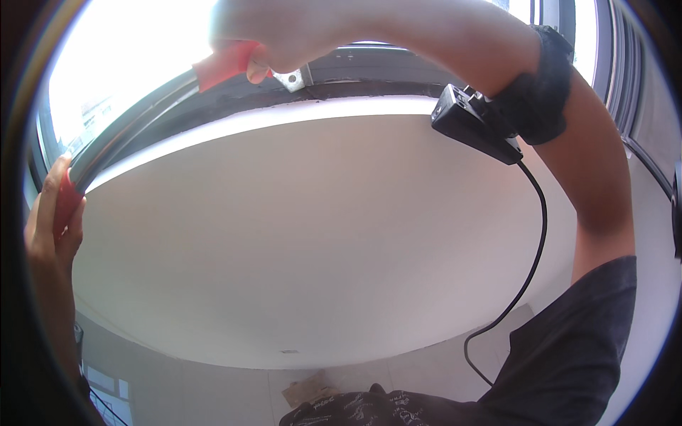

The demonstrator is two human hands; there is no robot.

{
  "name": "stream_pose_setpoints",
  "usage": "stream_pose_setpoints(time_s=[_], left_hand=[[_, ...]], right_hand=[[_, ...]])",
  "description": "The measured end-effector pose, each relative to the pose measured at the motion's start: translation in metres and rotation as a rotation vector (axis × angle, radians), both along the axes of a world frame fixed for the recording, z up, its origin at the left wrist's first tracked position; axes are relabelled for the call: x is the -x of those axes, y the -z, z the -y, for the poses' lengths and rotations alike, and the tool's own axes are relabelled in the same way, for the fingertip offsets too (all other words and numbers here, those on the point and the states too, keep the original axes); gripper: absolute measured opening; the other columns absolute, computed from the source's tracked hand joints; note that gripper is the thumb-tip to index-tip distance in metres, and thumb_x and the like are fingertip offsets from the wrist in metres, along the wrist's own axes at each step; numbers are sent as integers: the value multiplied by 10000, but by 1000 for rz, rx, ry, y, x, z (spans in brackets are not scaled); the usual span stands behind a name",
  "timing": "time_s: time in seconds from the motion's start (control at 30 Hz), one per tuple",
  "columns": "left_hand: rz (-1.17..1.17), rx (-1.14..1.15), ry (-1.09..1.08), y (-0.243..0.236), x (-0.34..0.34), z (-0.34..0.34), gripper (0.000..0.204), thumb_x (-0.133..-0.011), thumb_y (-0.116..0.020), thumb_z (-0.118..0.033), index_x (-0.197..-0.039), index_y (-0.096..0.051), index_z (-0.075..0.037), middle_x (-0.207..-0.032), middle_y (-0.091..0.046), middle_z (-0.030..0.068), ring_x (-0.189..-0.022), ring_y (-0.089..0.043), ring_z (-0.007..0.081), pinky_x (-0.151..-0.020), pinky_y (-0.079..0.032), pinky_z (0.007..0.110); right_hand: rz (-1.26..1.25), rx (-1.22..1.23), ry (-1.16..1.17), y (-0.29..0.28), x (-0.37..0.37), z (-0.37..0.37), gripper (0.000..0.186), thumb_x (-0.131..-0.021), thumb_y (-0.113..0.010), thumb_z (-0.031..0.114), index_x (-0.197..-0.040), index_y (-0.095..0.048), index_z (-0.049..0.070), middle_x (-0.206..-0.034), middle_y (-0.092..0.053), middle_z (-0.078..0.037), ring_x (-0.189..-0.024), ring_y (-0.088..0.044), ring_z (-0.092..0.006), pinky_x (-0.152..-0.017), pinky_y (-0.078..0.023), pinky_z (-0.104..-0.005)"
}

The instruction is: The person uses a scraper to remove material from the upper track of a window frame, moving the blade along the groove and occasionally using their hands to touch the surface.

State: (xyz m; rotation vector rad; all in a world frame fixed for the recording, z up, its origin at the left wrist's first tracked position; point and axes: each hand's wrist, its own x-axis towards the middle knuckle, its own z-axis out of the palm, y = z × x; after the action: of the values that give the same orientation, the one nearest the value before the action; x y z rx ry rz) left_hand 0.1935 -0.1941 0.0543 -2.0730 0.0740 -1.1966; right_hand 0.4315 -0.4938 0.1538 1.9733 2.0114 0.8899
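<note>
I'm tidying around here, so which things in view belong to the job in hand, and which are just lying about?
In hand:
- metal bar with red ends, held by the left hand and right hand

Seemingly not part of it:
- brown item near the lower edge, too unclear to name
- black box with a cable, apparently worn on the forearm

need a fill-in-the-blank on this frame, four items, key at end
1. The right hand grips a ____ tubular sleeve on the long grey metal shaft.
2. Of the shaft's upper and lower ends, the left hand holds the ____ one.
3. A wide black strap circles the ____ forearm.
4. A thin ____ cable trails from the black rectangular box.

Missing words: red; lower; right; black.
</note>
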Motion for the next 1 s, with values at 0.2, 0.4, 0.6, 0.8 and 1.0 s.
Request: stream_pose_setpoints(time_s=[0.2, 0.4, 0.6, 0.8, 1.0], left_hand=[[4, 0, 5, 4, -1, 2, 453, -874, -680, -38, -1308, -570, -108, -1172, -665, 147, -1030, -676, 311, -797, -588, 385], [22, -38, -24, 8, -4, 3, 458, -871, -684, -40, -1310, -569, -111, -1154, -669, 147, -1016, -679, 309, -789, -590, 381], [22, -47, -25, 8, -7, 4, 464, -869, -688, -41, -1311, -568, -114, -1137, -673, 147, -1003, -683, 306, -780, -592, 377], [18, -43, -30, 1, -8, 3, 471, -866, -692, -43, -1313, -567, -117, -1119, -676, 147, -989, -687, 304, -772, -593, 373], [11, -46, -29, -6, -6, 4, 477, -863, -696, -45, -1315, -566, -120, -1102, -680, 147, -976, -690, 301, -764, -595, 369]], right_hand=[[69, -63, -83, 5, -16, -2, 150, -768, -687, 81, -878, -688, -21, -817, -669, -197, -772, -657, -337, -697, -515, -412], [298, -187, -199, 13, -42, -49, 286, -710, -788, 217, -920, -651, 81, -875, -657, -93, -859, -652, -303, -742, -519, -415], [343, -196, -219, 12, -45, -53, 278, -702, -781, 219, -916, -656, 92, -866, -660, -83, -850, -655, -291, -718, -524, -420], [294, -179, -180, 12, -42, -49, 267, -710, -781, 214, -913, -659, 91, -870, -664, -79, -850, -658, -281, -707, -523, -417], [300, -203, -195, 12, -43, -48, 263, -721, -780, 215, -917, -661, 85, -868, -670, -80, -840, -663, -281, -707, -523, -418]])
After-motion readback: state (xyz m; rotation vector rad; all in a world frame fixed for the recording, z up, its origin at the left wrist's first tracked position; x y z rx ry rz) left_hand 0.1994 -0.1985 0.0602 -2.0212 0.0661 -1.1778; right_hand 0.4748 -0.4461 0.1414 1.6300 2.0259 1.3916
